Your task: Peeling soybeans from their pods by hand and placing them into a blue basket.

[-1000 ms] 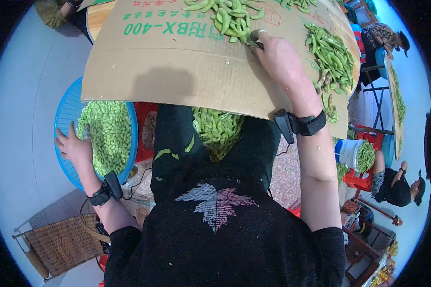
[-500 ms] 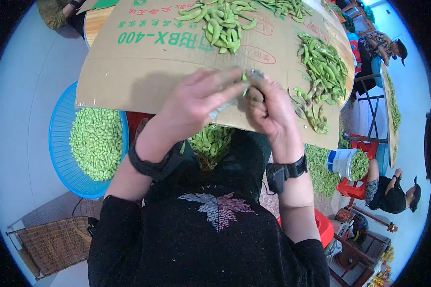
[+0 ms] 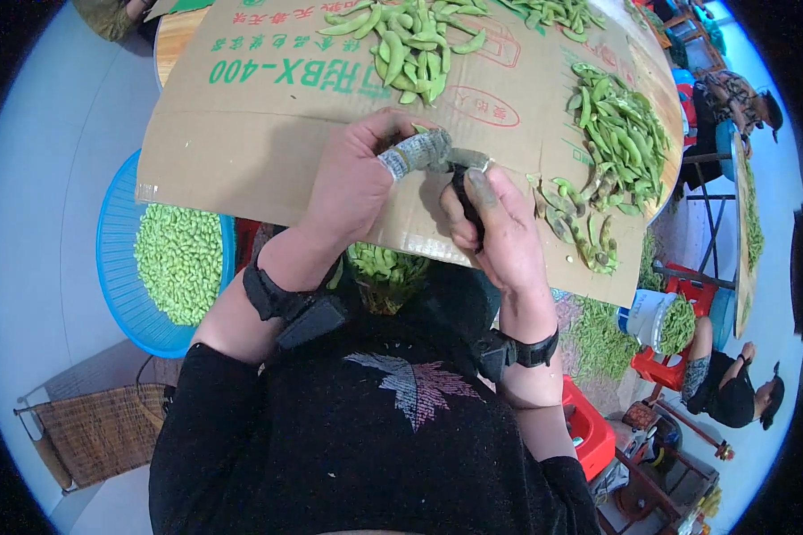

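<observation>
Green pod (image 3: 420, 129): should handle light, springy; best pinched along edge. Left hand (image 3: 352, 183) seemingly closed on it, view mostly blocked; right hand (image 3: 507, 223), just beside, wrapped round dark tool (image 3: 461, 182).

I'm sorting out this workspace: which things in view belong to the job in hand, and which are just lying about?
In the job:
Green pod, mostly hidden in the left hand
Dark-handled tool in the right hand
Pod pile on the cardboard
Shelled beans in the blue basket

Apparently just about:
Woven chair
Red plastic stool
White bucket, well away from these hands
</observation>
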Demonstrator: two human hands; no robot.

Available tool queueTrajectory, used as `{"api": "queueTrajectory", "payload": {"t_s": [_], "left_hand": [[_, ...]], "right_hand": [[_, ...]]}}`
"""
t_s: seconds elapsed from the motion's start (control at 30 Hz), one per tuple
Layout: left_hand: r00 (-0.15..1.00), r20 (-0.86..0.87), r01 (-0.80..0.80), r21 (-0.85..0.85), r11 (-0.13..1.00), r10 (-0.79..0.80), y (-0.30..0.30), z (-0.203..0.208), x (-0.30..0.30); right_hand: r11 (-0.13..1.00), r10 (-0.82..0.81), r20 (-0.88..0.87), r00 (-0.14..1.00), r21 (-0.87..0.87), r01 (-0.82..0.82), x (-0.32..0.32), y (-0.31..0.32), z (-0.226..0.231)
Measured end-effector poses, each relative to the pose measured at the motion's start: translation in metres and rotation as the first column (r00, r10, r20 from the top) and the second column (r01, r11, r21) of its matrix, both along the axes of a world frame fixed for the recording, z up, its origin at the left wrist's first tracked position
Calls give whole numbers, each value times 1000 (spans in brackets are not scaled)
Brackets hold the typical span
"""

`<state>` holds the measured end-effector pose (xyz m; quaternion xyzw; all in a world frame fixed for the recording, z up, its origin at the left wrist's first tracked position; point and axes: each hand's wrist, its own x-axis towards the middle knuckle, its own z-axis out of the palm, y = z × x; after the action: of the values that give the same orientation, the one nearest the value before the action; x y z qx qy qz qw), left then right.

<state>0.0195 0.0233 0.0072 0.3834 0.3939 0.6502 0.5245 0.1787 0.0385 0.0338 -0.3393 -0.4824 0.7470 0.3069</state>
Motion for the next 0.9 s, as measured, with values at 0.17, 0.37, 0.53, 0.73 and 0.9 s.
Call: {"api": "queueTrajectory", "payload": {"t_s": [0.17,0.37,0.53,0.73,0.9], "left_hand": [[1000,-13,6,-97,995,-8,1,-7,2],[996,-13,90,-124,988,-93,-1,2,0],[875,400,333,-92,939,-271,1,0,-10],[891,395,295,-127,947,-225,-1,-1,-2],[958,229,199,-89,976,-174,-3,-7,5]], "right_hand": [[998,56,13,998,20,-56,0,6,-5],[1000,-21,-25,999,-23,20,-5,8,-10],[829,-23,-419,908,-516,-218,2,12,-16],[970,17,-138,990,-237,-50,-1,-1,2],[974,53,-223,973,-203,-99,6,0,-8]]}}
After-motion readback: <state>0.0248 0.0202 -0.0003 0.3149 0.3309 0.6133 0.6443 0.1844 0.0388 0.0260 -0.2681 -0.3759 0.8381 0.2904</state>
